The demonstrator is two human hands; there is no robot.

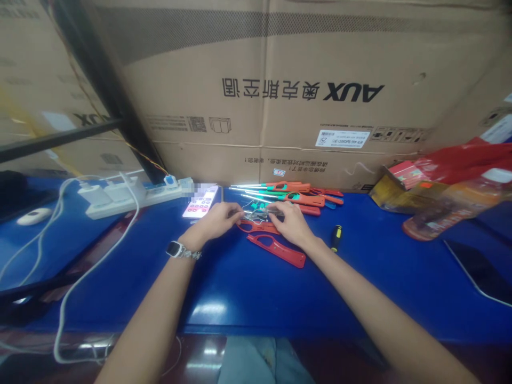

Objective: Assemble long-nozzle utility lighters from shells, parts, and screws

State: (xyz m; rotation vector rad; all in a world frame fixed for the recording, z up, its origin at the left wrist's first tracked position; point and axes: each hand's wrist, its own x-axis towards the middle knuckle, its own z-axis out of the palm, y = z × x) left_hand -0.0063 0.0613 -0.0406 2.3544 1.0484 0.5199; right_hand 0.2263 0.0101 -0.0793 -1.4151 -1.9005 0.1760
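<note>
One wired lighter core (pixel 260 214) is pinched between left hand (pixel 218 220) and right hand (pixel 292 224), both grips closed, over red shells (pixel 280 250).

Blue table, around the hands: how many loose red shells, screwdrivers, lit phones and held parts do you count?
Red shell halves: 2
Screwdriver: 1
Lit phone: 1
Wired part, pinched between left hand and right hand: 1
Total: 5
The piled lighters behind overlap too much to count.
</note>
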